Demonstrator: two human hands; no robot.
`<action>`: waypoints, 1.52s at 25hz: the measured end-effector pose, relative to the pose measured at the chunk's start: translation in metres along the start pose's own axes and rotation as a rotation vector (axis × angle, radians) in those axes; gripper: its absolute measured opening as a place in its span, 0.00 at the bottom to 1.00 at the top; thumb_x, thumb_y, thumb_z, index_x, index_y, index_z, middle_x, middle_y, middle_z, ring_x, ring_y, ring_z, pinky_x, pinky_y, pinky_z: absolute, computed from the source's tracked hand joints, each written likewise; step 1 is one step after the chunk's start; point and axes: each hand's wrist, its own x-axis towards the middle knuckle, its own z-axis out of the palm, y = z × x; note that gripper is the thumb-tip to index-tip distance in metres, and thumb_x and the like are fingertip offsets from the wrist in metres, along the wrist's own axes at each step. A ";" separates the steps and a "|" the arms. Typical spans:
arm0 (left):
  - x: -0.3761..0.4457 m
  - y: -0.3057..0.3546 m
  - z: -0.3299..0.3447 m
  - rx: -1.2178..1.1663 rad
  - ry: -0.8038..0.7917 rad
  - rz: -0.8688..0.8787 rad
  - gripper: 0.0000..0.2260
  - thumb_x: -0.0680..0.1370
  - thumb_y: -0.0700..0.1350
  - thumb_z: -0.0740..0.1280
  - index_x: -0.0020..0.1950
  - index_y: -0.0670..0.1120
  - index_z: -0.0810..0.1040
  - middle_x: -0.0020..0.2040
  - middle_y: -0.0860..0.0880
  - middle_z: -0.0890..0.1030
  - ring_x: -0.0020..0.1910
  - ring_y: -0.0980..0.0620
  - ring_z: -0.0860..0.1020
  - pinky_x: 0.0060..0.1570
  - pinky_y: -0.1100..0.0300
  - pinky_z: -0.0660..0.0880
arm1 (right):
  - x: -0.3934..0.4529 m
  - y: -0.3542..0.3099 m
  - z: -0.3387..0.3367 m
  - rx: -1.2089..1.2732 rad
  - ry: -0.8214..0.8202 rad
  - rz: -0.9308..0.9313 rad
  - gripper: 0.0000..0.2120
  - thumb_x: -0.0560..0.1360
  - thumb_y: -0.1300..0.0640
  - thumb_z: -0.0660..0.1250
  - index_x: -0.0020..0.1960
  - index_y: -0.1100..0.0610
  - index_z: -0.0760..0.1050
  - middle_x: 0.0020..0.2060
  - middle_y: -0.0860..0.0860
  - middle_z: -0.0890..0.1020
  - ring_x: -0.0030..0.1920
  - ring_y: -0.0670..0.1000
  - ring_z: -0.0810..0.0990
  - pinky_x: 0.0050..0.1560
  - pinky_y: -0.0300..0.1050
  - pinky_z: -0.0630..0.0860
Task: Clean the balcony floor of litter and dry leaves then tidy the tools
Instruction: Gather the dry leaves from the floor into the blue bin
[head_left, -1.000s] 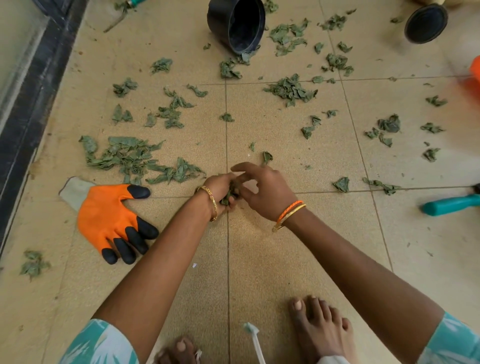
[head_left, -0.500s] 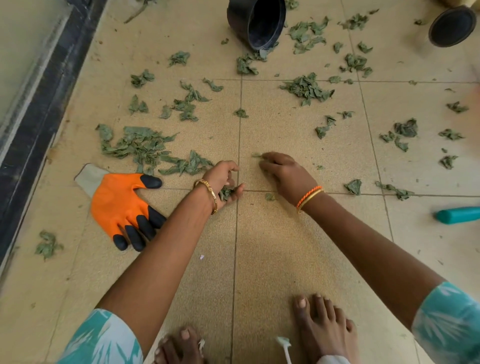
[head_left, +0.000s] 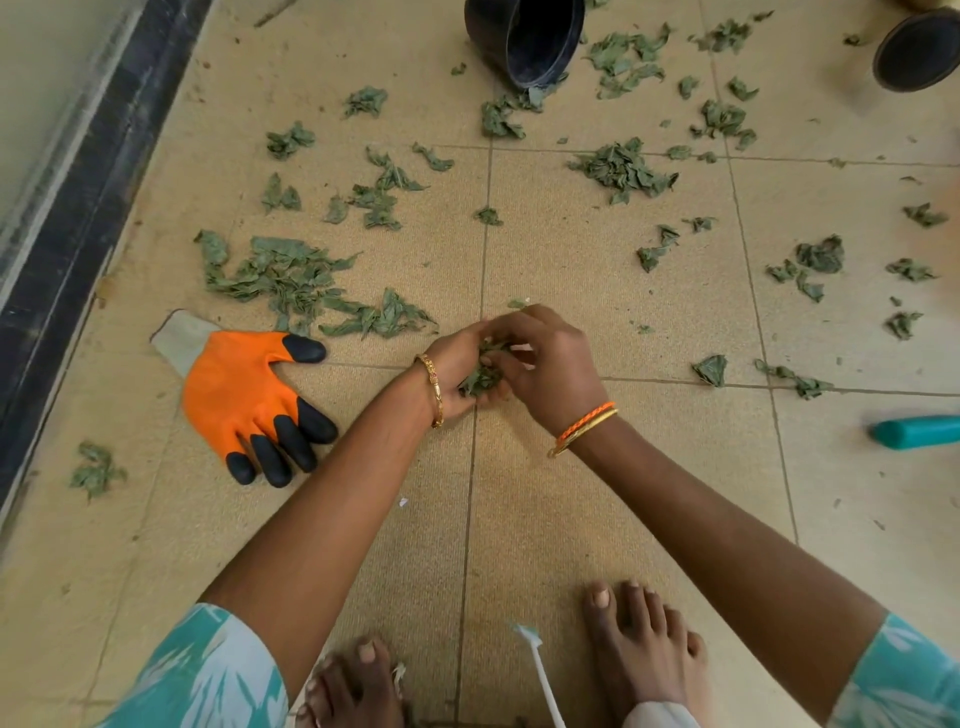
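Orange and black, a work glove (head_left: 248, 397) lies flat on the tiled balcony floor (head_left: 545, 519), just left of the person's arms. Both hands meet over a tile joint near the middle of the floor. The left hand (head_left: 457, 371) is cupped palm-up and grasps a small clump of dry green leaves (head_left: 482, 375); the right hand (head_left: 550, 364) curls over it, fingertips pressed into the same clump, though whether it pinches a leaf of its own I cannot quite tell. A gold bangle (head_left: 434, 389) circles the left wrist, and orange and gold bangles (head_left: 584, 428) circle the right.

More scattered leaves (head_left: 285, 275) lie beyond the hands, thickest just above the glove and again near a black pot (head_left: 524, 39) tipped on its side at the far edge. A teal handle (head_left: 917, 431) pokes in from the right. Bare feet (head_left: 641, 644) stand at the near edge, with a thin white stick (head_left: 540, 675) between them.
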 end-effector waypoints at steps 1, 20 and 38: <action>-0.001 -0.001 0.000 -0.005 0.009 -0.003 0.14 0.83 0.49 0.55 0.44 0.43 0.74 0.27 0.49 0.77 0.22 0.55 0.74 0.20 0.66 0.70 | -0.002 -0.006 0.003 -0.017 -0.046 0.002 0.13 0.70 0.66 0.70 0.54 0.58 0.77 0.44 0.54 0.80 0.44 0.52 0.80 0.46 0.46 0.79; -0.002 0.001 -0.030 -0.073 0.109 -0.023 0.18 0.77 0.45 0.62 0.28 0.49 0.63 0.19 0.54 0.63 0.20 0.56 0.68 0.22 0.68 0.67 | -0.068 0.048 -0.010 -0.524 -0.193 -0.226 0.18 0.66 0.73 0.71 0.54 0.65 0.79 0.53 0.60 0.80 0.51 0.61 0.79 0.45 0.49 0.80; 0.007 -0.029 0.064 0.327 -0.100 -0.013 0.15 0.82 0.46 0.57 0.36 0.44 0.69 0.27 0.49 0.71 0.18 0.57 0.68 0.17 0.70 0.60 | -0.048 0.030 -0.068 -0.290 0.072 0.129 0.13 0.73 0.62 0.66 0.57 0.58 0.76 0.52 0.54 0.81 0.57 0.56 0.74 0.56 0.45 0.68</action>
